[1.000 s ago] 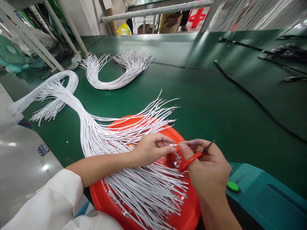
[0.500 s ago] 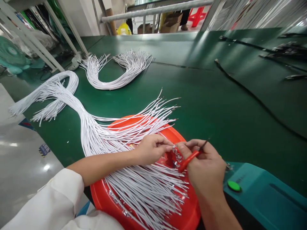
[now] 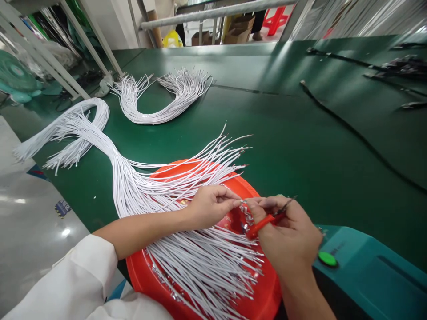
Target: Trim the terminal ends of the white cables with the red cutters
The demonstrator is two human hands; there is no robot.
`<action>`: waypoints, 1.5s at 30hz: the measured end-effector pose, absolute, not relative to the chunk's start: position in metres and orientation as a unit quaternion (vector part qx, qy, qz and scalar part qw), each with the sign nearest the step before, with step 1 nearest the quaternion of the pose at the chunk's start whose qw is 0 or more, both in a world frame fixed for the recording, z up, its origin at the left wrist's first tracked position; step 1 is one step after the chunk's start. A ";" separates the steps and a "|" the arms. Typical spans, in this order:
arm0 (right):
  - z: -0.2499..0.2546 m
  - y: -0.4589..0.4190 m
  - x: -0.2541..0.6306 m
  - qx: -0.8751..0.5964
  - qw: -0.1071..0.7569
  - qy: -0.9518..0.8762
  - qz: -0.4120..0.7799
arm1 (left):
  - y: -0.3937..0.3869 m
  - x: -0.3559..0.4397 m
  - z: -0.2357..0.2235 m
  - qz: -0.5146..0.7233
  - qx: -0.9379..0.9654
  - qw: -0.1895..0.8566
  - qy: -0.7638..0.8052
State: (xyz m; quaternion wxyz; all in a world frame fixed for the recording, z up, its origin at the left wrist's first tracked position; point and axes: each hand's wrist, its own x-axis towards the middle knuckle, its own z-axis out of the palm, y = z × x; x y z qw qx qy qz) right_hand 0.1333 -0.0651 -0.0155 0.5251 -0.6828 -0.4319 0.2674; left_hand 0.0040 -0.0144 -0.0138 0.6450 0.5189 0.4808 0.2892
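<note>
My left hand (image 3: 213, 206) reaches over the white wires, thumb and fingers pinched at a small metal terminal (image 3: 243, 202). Its fingertips almost meet those of my right hand (image 3: 283, 226). A red-handled tool (image 3: 262, 226) with a thin dark tip lies across my right palm, held by closed fingers; its exact kind is unclear. My right thumb and forefinger also close near the terminal, their contact partly hidden. Under both hands is a red plastic basin (image 3: 267, 295) with loose metal terminals (image 3: 246, 218) in it. White wires (image 3: 203, 262) spread across it, several with metal ends.
More white wire bundles (image 3: 150, 119) lie curved on the green table (image 3: 267, 129). A teal machine (image 3: 370, 266) with a green button stands at the lower right. Black cables (image 3: 360, 138) stretch along the right side. A metal frame (image 3: 216, 18) runs behind the table.
My right hand has shifted slightly right, and the tool in it has turned a little, its tip moving right. My left hand stays nearly in place, still pinched.
</note>
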 end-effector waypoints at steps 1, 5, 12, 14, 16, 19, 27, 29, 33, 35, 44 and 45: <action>-0.017 -0.065 0.134 -0.682 0.517 -0.447 0.260 | -0.015 0.004 -0.015 0.290 0.527 0.636 0.484; -0.023 -0.061 0.136 -0.690 0.508 -0.448 0.254 | -0.016 0.004 -0.015 0.278 0.551 0.614 0.493; -0.019 -0.059 0.136 -0.682 0.542 -0.389 0.300 | -0.014 0.006 -0.003 0.275 0.480 0.675 0.487; -0.018 -0.059 0.138 -0.682 0.530 -0.396 0.311 | -0.012 0.006 0.000 0.276 0.452 0.686 0.499; -0.018 -0.059 0.141 -0.679 0.492 -0.427 0.338 | -0.010 0.005 0.001 0.285 0.426 0.692 0.508; -0.020 -0.059 0.143 -0.659 0.398 -0.500 0.398 | -0.009 0.004 0.001 0.310 0.394 0.705 0.502; -0.023 -0.061 0.138 -0.657 0.322 -0.556 0.395 | -0.011 0.005 -0.001 0.324 0.369 0.736 0.466; -0.021 -0.060 0.138 -0.658 0.321 -0.563 0.383 | -0.012 0.006 -0.003 0.324 0.365 0.742 0.460; -0.020 -0.059 0.138 -0.660 0.310 -0.574 0.372 | -0.013 0.008 -0.004 0.329 0.350 0.749 0.456; -0.019 -0.059 0.137 -0.663 0.306 -0.572 0.373 | -0.013 0.008 -0.003 0.326 0.345 0.751 0.460; -0.022 -0.059 0.139 -0.655 0.302 -0.568 0.396 | -0.013 0.008 0.001 0.309 0.328 0.762 0.465; -0.022 -0.058 0.140 -0.654 0.304 -0.567 0.398 | -0.012 0.007 0.002 0.307 0.329 0.763 0.464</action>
